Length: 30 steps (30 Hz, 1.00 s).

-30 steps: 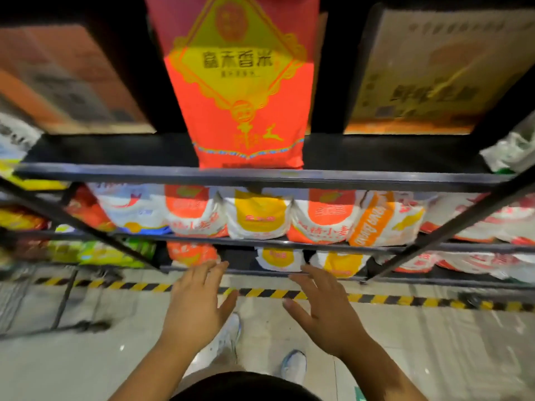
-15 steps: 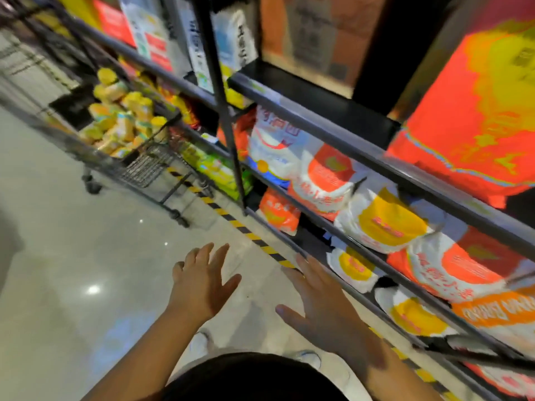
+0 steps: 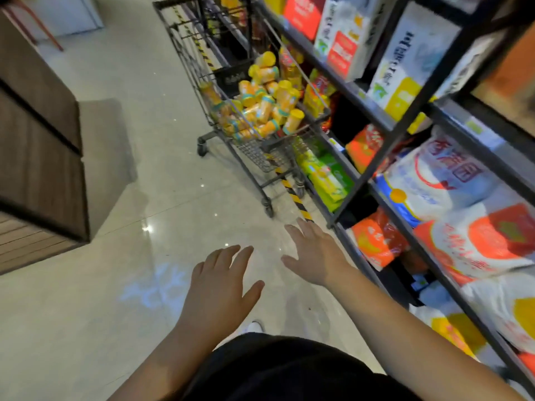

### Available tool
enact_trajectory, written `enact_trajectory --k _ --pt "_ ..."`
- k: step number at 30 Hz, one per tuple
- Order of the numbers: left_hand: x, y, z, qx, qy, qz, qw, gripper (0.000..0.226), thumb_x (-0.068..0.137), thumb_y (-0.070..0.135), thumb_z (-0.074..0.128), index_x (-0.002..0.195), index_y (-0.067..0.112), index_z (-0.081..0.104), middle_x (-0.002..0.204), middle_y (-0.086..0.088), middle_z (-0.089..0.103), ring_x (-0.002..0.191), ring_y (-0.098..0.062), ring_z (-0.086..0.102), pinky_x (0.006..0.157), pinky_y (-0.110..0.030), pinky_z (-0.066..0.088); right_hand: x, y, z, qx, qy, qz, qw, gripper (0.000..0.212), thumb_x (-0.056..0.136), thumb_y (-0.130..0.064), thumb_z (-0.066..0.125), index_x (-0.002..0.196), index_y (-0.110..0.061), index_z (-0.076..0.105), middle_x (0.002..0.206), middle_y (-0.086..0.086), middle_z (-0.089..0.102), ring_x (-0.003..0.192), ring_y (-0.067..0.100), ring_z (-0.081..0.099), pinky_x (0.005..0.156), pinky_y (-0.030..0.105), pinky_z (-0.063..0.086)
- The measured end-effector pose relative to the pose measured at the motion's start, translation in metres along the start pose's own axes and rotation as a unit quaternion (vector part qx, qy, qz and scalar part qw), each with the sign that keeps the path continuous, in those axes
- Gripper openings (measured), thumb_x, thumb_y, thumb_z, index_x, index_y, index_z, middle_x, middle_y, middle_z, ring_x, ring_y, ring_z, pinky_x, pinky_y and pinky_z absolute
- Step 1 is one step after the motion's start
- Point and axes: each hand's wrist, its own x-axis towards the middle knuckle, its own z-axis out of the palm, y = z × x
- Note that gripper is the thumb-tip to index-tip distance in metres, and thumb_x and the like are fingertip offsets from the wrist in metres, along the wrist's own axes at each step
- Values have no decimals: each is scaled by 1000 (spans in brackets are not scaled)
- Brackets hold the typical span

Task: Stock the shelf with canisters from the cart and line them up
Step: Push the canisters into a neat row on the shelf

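A dark wire shopping cart (image 3: pixel 254 153) stands up the aisle against the shelving, piled with several yellow-and-orange canisters (image 3: pixel 265 107) lying in a heap. The black metal shelf unit (image 3: pixel 405 123) runs along the right, filled with bags and boxes. My left hand (image 3: pixel 221 287) and my right hand (image 3: pixel 314 251) hover over the floor, fingers spread and holding nothing, well short of the cart.
White and orange sacks (image 3: pixel 451 198) and green packets (image 3: pixel 327 176) fill the lower shelves. Yellow-black hazard tape (image 3: pixel 292 193) marks the floor along the shelf base. A brown wooden counter (image 3: pixel 40 146) stands at the left. Pale glossy floor (image 3: pixel 144 183) lies between.
My view has swung left from facing the shelf to looking down the aisle, bringing the cart of canisters into sight. Both hands stay spread and hold nothing.
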Motion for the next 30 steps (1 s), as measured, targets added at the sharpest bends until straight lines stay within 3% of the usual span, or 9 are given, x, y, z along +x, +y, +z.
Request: enact_trajectory --k 4,7,10,16,21,30 --pt "20 -35 -16 -9 21 -17 1000 67 89 62 41 143 24 52 141 -3 58 129 -29 55 97 -48 48 30 -37 -22 24 20 -21 999 76 100 -57 46 161 -27 14 170 4 6 155 25 5 121 40 19" --pt "50 -53 -19 -13 11 -30 999 66 94 59 52 150 25 42 151 -3 48 138 -29 44 106 -48 41 36 -51 -42 43 48 -42 997 73 99 -58 47 160 -30 18 169 1 12 154 22 8 121 38 19" --pt "93 -65 -18 -4 -1 -38 999 70 97 60 47 156 28 29 160 -1 35 146 -25 32 113 -44 33 34 -54 -61 48 66 -56 995 71 99 -58 47 160 -33 19 168 -3 11 154 18 7 121 35 16" --pt "198 -97 -24 29 -22 -82 996 69 97 59 46 155 26 28 159 -3 35 143 -27 35 110 -43 37 55 -39 -98 72 86 -66 992 70 98 -60 47 158 -36 20 166 -12 11 152 10 1 123 30 12" --pt "277 -126 -55 40 -9 -136 990 67 97 57 47 154 23 32 156 -5 39 138 -28 40 108 -43 40 123 -28 -141 77 80 -95 989 71 98 -60 47 159 -35 21 166 -11 11 151 9 2 122 28 12" --pt "359 -151 -121 0 56 -169 984 65 98 56 47 153 24 34 153 3 43 138 -21 40 107 -37 39 296 -44 -219 5 18 -150 988 72 99 -59 46 159 -28 20 167 -2 12 153 20 7 122 39 18"
